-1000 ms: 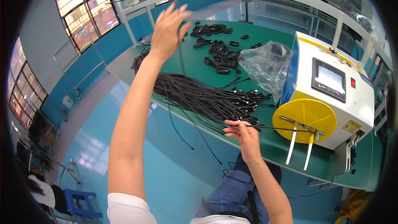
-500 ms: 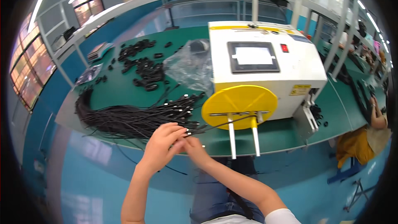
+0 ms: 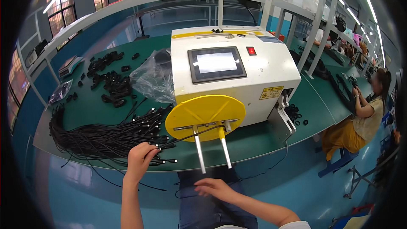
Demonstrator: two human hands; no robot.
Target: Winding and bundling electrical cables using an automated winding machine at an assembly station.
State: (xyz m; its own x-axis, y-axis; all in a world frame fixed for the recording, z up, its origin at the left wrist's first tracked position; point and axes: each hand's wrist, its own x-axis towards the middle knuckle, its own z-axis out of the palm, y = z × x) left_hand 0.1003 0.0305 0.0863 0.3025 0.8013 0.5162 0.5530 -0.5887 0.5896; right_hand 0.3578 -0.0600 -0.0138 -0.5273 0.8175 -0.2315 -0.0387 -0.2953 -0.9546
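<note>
Workshop w/ long green-topped table [image 3: 263, 142], blue floor, white rail frames overhead; another seated person at the next table to the right.

Progress, judged from the layout: winding of one cable looks only just begun. Big bundle of thin black cables w/ small plug ends [image 3: 101, 138] lies unwound on the table left of the white box-shaped winding machine w/ touch screen [image 3: 237, 80], so most of the stock seems left to do. Pile of small black coiled pieces [image 3: 111, 82] farther back left may be finished ones; can't tell for sure. Crumpled clear plastic bag [image 3: 154, 78] sits beside the machine.

Left hand [image 3: 142, 157] is clenched on a single black cable [image 3: 190, 135], which runs taut from the fist up to the two metal prongs [image 3: 210, 146] under the yellow round disc [image 3: 205, 112] at the machine front. Right hand [image 3: 216, 187] is low, below the table edge, fingers loosely spread, grasping nothing visible.

Cable: thin, flexible, matte black, no coil on the prongs yet.
</note>
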